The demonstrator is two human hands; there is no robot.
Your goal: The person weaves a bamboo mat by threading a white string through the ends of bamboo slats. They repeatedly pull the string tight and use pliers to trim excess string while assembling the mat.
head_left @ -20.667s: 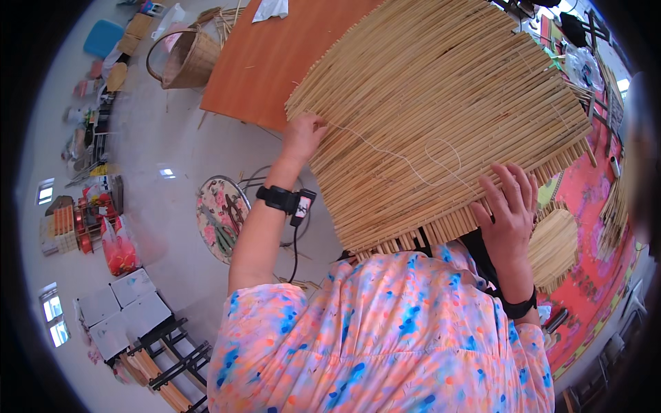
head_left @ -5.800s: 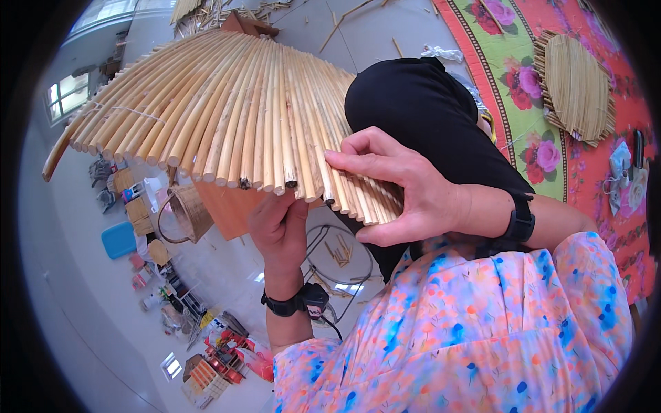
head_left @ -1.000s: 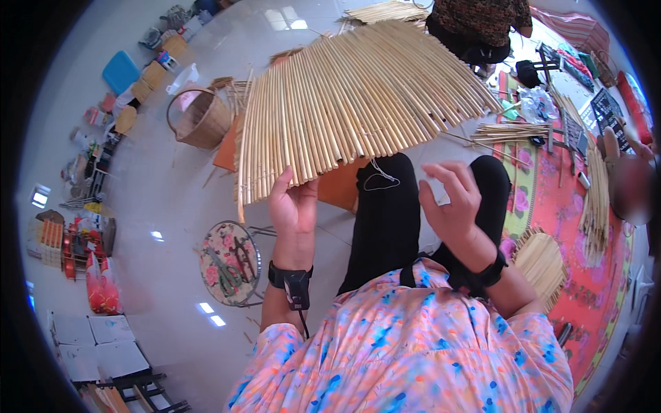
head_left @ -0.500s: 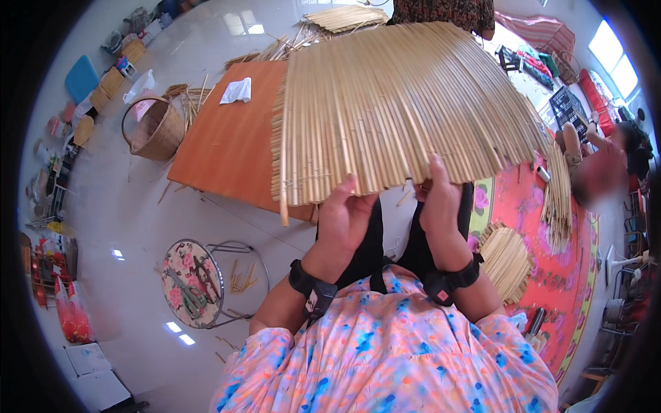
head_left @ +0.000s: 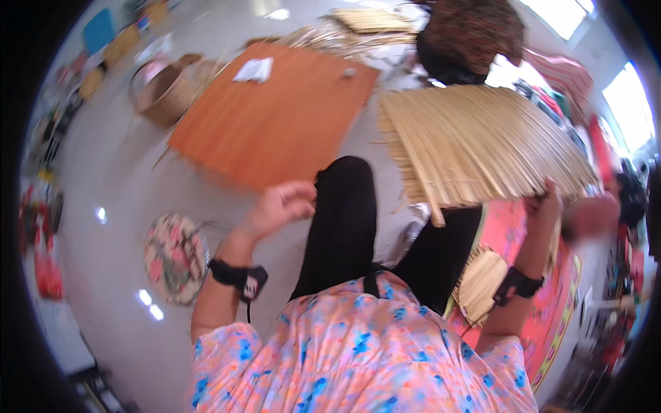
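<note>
While our right hand [head_left: 544, 205] pinches the reed mat [head_left: 482, 144] by its near edge over our right leg [head_left: 437, 261], we judge this a supporting step, next calling for our left hand [head_left: 281, 208], empty and loosely spread, to join.

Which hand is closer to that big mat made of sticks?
The right. The right hand grips the near edge of the stick mat, toward its right corner. The left hand is off to the mat's left, apart from it, by the left knee.
</note>
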